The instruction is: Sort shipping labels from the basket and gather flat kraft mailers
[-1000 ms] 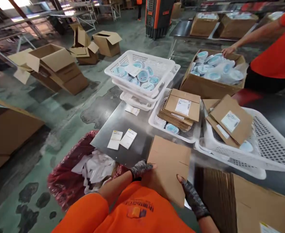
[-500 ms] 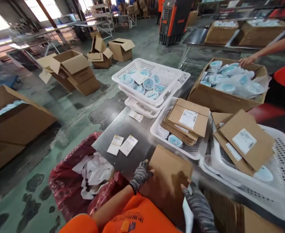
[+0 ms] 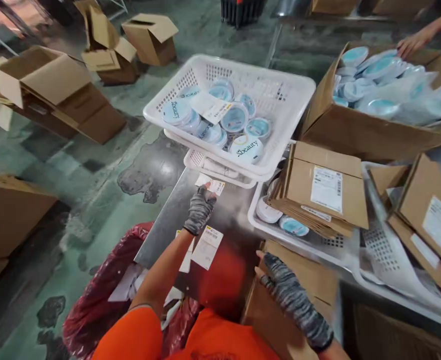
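Note:
My left hand [image 3: 200, 207], in a grey glove, reaches forward over the steel table [image 3: 171, 215] and touches a small white label [image 3: 210, 184] lying just under the stacked white baskets. My right hand [image 3: 280, 285], also gloved, grips the top edge of a flat brown cardboard box [image 3: 310, 280] held at the table's near edge. A second white label [image 3: 207, 246] lies on the table beside my left forearm. The upper white basket [image 3: 280, 95] holds several round blue-lidded jars [image 3: 248, 146].
A red-bagged bin [image 3: 92, 310] with paper scraps stands at the lower left. A stack of flat labelled cartons [image 3: 323, 187] lies in a white basket to the right. A big carton [image 3: 366, 130] of jars stands behind, another person's hand [image 3: 411, 42] at it. Open boxes [image 3: 55, 95] litter the floor.
My left hand let go of the flat box and reached forward to the label near the baskets. My right hand keeps the box. The view tilted down and closer to the table.

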### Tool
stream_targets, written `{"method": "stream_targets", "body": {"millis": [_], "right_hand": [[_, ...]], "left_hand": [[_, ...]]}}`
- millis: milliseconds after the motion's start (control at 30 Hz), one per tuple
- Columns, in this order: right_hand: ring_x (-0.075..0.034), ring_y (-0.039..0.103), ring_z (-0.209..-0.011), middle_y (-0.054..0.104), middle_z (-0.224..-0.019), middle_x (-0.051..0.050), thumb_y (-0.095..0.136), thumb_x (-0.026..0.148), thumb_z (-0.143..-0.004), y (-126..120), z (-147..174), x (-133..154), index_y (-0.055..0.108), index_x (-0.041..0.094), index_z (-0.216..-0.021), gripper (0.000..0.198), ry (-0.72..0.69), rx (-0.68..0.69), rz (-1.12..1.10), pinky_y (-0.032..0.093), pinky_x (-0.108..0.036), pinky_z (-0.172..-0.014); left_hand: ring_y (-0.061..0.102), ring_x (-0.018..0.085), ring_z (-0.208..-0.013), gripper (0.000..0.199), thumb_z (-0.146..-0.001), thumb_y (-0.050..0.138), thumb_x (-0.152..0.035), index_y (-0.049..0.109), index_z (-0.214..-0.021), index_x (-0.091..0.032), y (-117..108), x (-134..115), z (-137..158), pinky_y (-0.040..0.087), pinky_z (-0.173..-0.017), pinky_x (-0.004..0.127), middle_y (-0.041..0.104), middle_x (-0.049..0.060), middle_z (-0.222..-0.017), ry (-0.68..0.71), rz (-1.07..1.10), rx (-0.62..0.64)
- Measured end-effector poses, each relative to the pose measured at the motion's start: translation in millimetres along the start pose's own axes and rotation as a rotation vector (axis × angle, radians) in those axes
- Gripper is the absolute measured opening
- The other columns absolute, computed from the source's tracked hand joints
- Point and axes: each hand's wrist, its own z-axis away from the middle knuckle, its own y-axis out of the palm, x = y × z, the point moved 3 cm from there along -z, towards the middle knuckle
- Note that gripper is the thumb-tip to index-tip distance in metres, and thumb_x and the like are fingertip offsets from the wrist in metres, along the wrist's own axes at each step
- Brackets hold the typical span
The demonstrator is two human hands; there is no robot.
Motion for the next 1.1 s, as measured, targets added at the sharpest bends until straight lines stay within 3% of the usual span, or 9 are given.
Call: {"method": "stream_targets", "body": {"millis": [100, 233, 333, 433, 533, 667, 833, 933, 1100], "right_hand": [[-0.033, 0.09, -0.105, 0.088, -0.119, -0.019, 0.049, 0.048, -0.119, 18, 10, 26, 0.09, 0.014, -0.128, 0.054, -0.04, 0.032, 0.024, 0.076, -0.046, -0.096], [-0.034, 0.087, -0.121, 0.086, -0.131, -0.014, 0.062, 0.051, -0.103, 22, 3, 27, 0.092, 0.022, -0.125, 0.047, 0.312, 0.218, -0.078, 0.072, -0.051, -0.113], [-0.039, 0.082, -0.134, 0.084, -0.139, -0.013, 0.062, 0.056, -0.096, 9, -36, 19, 0.091, 0.024, -0.126, 0.053, 0.441, 0.253, -0.108, 0.062, -0.063, -0.126], [-0.039, 0.082, -0.133, 0.083, -0.14, -0.013, 0.061, 0.053, -0.103, -9, -95, 15, 0.089, 0.024, -0.129, 0.048, 0.289, 0.16, -0.011, 0.063, -0.06, -0.126], [-0.037, 0.085, -0.128, 0.084, -0.138, -0.017, 0.058, 0.044, -0.115, -11, -144, 27, 0.085, 0.016, -0.136, 0.045, -0.031, 0.079, 0.143, 0.07, -0.055, -0.118], [-0.033, 0.087, -0.121, 0.087, -0.13, -0.02, 0.051, 0.036, -0.122, 8, -165, 52, 0.08, 0.008, -0.138, 0.043, -0.292, -0.031, 0.269, 0.074, -0.051, -0.109], [-0.031, 0.088, -0.117, 0.088, -0.125, -0.019, 0.053, 0.031, -0.121, 27, -171, 68, 0.08, 0.008, -0.136, 0.038, -0.363, 0.004, 0.275, 0.076, -0.047, -0.106], [-0.034, 0.087, -0.119, 0.087, -0.128, -0.021, 0.051, 0.032, -0.12, 23, -196, 60, 0.08, 0.007, -0.136, 0.042, -0.321, -0.045, 0.29, 0.075, -0.052, -0.107], [-0.037, 0.085, -0.125, 0.085, -0.135, -0.022, 0.054, 0.028, -0.112, 31, -254, 28, 0.082, 0.006, -0.138, 0.044, -0.237, -0.028, 0.389, 0.071, -0.057, -0.112]], "left_hand": [[0.066, 0.034, -0.156, 0.043, -0.106, 0.071, -0.024, 0.078, -0.147, -0.017, 6, -11, -49, 0.043, -0.142, 0.055, 0.075, 0.018, -0.157, 0.134, -0.101, 0.049], [0.052, 0.043, -0.169, 0.038, -0.103, 0.074, -0.017, 0.082, -0.139, -0.017, 25, -16, -84, 0.021, -0.143, 0.082, 0.073, 0.02, -0.16, 0.282, -0.344, 0.173], [0.053, 0.042, -0.167, 0.027, -0.105, 0.071, -0.018, 0.084, -0.128, -0.019, 34, -11, -93, 0.019, -0.144, 0.082, 0.082, 0.018, -0.144, 0.388, -0.399, 0.212], [0.052, 0.043, -0.168, 0.028, -0.109, 0.066, -0.019, 0.083, -0.131, -0.017, 37, -7, -94, 0.019, -0.144, 0.081, 0.082, 0.019, -0.139, 0.465, -0.386, 0.183], [0.05, 0.043, -0.17, 0.033, -0.109, 0.067, -0.018, 0.081, -0.138, -0.014, 37, -6, -92, 0.017, -0.145, 0.081, 0.08, 0.02, -0.144, 0.5, -0.378, 0.195], [0.05, 0.041, -0.17, 0.034, -0.111, 0.067, -0.022, 0.08, -0.143, -0.015, 37, -6, -93, 0.018, -0.147, 0.078, 0.079, 0.019, -0.147, 0.54, -0.349, 0.203], [0.055, 0.04, -0.167, 0.029, -0.11, 0.069, -0.021, 0.081, -0.136, -0.015, 41, -4, -98, 0.017, -0.147, 0.078, 0.081, 0.017, -0.144, 0.579, -0.317, 0.183], [0.052, 0.039, -0.17, 0.037, -0.108, 0.069, -0.023, 0.08, -0.143, -0.018, 40, 5, -87, 0.026, -0.147, 0.073, 0.077, 0.015, -0.154, 0.612, -0.282, 0.178], [0.064, 0.036, -0.16, 0.04, -0.107, 0.068, -0.027, 0.08, -0.144, -0.021, 28, 50, -49, 0.041, -0.143, 0.065, 0.077, 0.016, -0.155, 0.611, -0.243, 0.076]]}}
